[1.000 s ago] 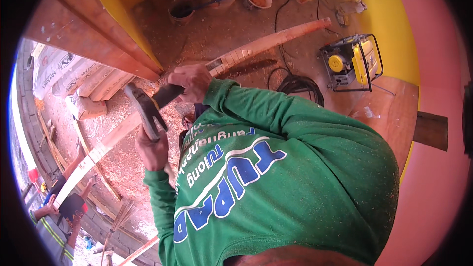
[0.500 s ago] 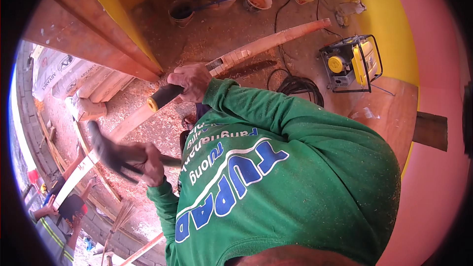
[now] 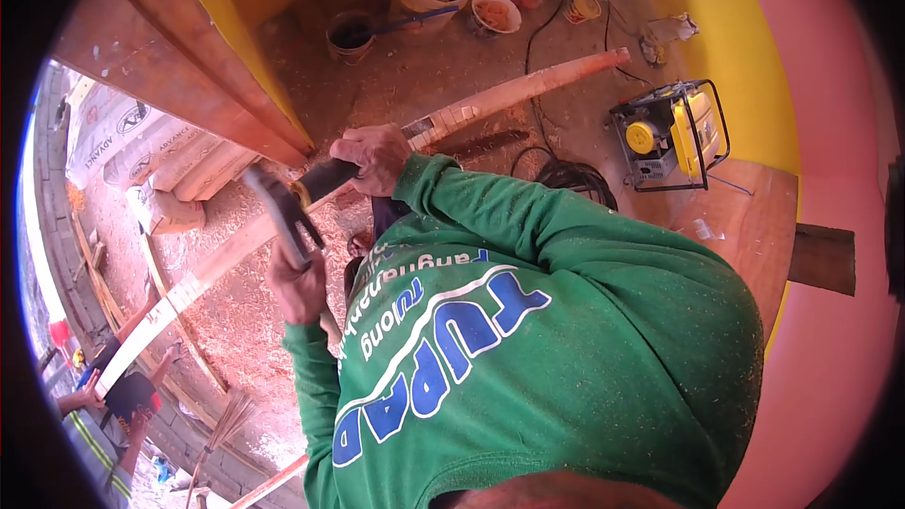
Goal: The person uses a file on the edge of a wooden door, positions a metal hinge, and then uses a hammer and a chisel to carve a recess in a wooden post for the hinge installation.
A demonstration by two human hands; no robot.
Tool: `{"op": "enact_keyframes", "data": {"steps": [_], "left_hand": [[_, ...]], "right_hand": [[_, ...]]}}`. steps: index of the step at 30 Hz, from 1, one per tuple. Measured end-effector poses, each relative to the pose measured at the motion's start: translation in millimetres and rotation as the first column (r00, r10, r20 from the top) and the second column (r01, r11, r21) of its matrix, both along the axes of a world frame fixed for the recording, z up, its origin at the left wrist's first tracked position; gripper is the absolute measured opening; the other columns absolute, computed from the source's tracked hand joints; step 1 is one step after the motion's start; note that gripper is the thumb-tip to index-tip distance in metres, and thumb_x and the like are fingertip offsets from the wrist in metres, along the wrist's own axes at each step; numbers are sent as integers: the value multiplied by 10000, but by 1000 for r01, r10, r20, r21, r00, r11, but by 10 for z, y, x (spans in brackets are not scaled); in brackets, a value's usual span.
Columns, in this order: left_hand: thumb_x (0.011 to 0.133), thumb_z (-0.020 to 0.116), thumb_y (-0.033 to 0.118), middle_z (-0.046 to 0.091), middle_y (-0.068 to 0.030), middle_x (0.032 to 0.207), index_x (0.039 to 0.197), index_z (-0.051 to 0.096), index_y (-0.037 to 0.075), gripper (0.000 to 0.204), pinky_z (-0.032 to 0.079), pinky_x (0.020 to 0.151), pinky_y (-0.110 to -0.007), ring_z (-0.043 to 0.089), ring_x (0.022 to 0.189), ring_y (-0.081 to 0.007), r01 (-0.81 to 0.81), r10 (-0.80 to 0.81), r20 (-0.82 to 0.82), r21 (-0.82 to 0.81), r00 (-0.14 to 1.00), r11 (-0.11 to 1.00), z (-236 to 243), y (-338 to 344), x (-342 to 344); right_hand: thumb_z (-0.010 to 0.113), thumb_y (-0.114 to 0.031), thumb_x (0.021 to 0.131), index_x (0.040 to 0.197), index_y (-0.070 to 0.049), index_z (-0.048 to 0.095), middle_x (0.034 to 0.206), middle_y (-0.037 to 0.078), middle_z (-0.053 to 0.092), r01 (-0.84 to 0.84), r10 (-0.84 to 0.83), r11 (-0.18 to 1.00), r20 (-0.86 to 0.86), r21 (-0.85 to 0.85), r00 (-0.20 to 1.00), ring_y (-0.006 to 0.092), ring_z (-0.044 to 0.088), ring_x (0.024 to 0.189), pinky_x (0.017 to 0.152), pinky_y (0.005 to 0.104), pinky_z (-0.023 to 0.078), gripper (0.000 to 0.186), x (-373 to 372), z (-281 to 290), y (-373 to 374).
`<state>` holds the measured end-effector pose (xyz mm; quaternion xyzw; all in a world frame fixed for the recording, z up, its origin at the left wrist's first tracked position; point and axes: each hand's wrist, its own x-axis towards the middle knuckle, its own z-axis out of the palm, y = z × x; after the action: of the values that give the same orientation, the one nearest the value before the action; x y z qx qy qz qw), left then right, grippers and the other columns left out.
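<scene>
Black and yellow, the tool handle (image 3: 330,176) sits beside a grey hammer (image 3: 278,211).

Your claw hammer (image 3: 273,210) has a dark metal head with a dull, worn sheen. Beside it you see a black handle (image 3: 328,178), matt and plastic-looking, with a smooth yellow end (image 3: 301,193). The long plank (image 3: 226,259) is bare wood, pale and unvarnished, rougher where its surface is chipped. Your green shirt (image 3: 603,349) is soft matt cloth, dusted with fine pale specks. Wood shavings (image 3: 245,320) look dry and papery. The generator (image 3: 655,127) pairs yellow casing with a smooth black metal frame; whether that casing is plastic, you cannot tell. The pink wall (image 3: 834,170) is smooth paint.
</scene>
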<state>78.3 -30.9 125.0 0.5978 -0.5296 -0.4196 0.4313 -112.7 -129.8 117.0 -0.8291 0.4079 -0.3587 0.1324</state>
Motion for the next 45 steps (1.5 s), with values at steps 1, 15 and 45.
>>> {"op": "enact_keyframes", "data": {"steps": [1, 15, 45], "left_hand": [[672, 532, 22, 493, -38, 599, 786, 500, -1, 121, 407, 514, -250, 473, 566, -115, -100, 100, -15, -8, 995, 995, -26, 18, 55], [675, 504, -27, 477, -14, 626, 975, 472, -34, 301, 391, 515, -245, 447, 549, -116, -66, 76, -224, 49, 972, 997, -162, -10, 56], [733, 524, 16, 455, -24, 576, 792, 436, 49, 111, 390, 450, -224, 456, 475, -100, -71, 70, -18, -149, 997, 986, 326, 132, 45]], "right_hand": [[648, -100, 489, 723, -135, 498, 599, 35, 476, 25, -25, 999, -25, 31, 999, 243, 533, 582, 491, 357, 417, 280, 10, -8, 7], [621, -178, 547, 771, -154, 514, 641, 21, 499, 64, -36, 990, -219, 122, 975, 226, 552, 643, 536, 363, 428, 249, 6, -64, 29], [653, -159, 530, 808, -141, 503, 684, 28, 502, -37, 39, 998, -52, 47, 998, 229, 556, 676, 548, 357, 440, 316, -353, 60, 94]]}}
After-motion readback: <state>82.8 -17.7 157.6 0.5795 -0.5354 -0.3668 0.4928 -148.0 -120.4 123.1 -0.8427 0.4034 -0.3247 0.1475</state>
